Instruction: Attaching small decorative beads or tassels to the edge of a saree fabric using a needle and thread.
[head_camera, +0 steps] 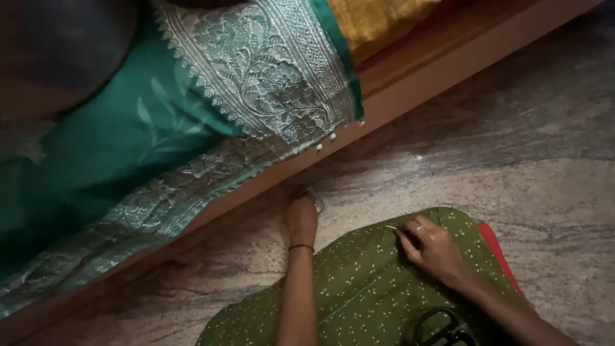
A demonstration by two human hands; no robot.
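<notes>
Head view, left to right: teal cloth (128, 141) with stiff silver woven border, upper left. Left hand (301, 220) reaches to the stone floor (544, 179), fingers closed on a small object, unclear. Right hand (430, 247) pinches a thin needle (392, 227) over dotted green fabric (365, 288), lower centre. Advice: keep fabric flat, stitches small. Black scissors (445, 330) lie below.
</notes>
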